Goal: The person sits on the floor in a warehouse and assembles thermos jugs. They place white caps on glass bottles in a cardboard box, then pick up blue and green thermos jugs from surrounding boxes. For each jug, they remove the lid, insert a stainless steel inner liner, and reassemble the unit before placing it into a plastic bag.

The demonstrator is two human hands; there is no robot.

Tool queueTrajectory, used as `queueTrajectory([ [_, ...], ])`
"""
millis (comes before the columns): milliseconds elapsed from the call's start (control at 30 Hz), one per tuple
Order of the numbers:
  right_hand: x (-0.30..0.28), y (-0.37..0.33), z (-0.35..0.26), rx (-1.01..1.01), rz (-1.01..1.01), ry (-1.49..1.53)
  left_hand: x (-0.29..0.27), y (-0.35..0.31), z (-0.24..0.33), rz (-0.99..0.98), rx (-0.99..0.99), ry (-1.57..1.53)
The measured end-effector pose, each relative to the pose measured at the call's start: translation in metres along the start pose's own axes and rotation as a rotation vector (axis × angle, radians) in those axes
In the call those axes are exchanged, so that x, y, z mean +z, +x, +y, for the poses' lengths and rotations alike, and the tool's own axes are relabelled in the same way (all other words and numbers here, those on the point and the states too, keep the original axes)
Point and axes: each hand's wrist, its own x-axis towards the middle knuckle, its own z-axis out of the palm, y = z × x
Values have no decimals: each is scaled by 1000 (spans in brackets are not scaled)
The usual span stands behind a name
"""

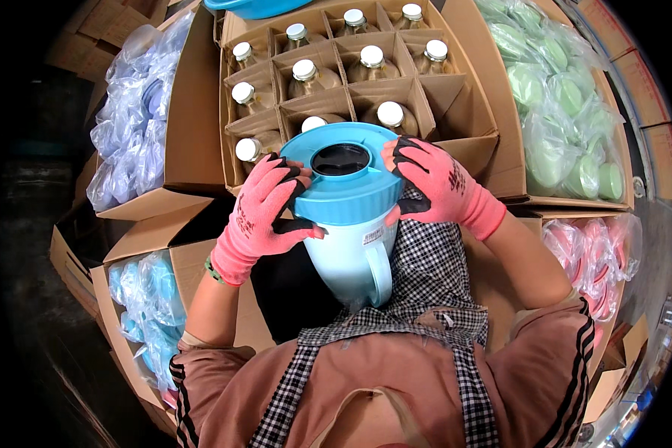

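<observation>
A light blue pitcher point(341, 257) stands upright in front of my lap, its handle turned toward me and a small label on its side. On top sits a darker blue lid point(349, 200) with a round black piece point(340, 159) in its middle. My left hand point(261, 213), in a pink glove with black fingertips, grips the lid's left rim, thumb lower on its side. My right hand point(442, 183), gloved alike, holds the right rim, its fingertips curled over the top. Whether the lid is fully seated I cannot tell.
Beyond the pitcher, a divided carton point(493, 138) holds several clear bottles with white caps point(371, 56). Open cartons around me hold bagged plastic pieces: purple point(138, 112) and blue point(149, 306) on the left, green point(560, 97) and pink point(593, 250) on the right. A blue basin point(257, 7) shows at the top edge.
</observation>
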Motion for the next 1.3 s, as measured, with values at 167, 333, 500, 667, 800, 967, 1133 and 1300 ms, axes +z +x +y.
queueTrajectory([
  [167, 0, 1, -16, 85, 29, 24, -9, 12, 18, -113, -83, 92],
  [333, 1, 5, -24, 30, 27, -53, -2, 10, 33, -70, -73, 139],
  [500, 3, 5, -31, 111, -22, -18, -1, 6, 31, -78, -138, 150],
  [667, 10, 20, 7, 573, 552, 1020, 3, 5, 61, 59, -313, -64],
  [800, 65, 29, 41, 609, 255, 1738, 35, 7, 48, 363, -552, -85],
  [967, 64, 20, -38, 719, 847, 1032, 34, -20, -53, 531, -923, -711],
  [1133, 40, 43, 15, 977, 651, 1419, 47, 10, 30, 675, -727, -297],
  [1300, 57, 24, -44, 724, 569, 990, 40, -41, -67, 493, -1026, -772],
])
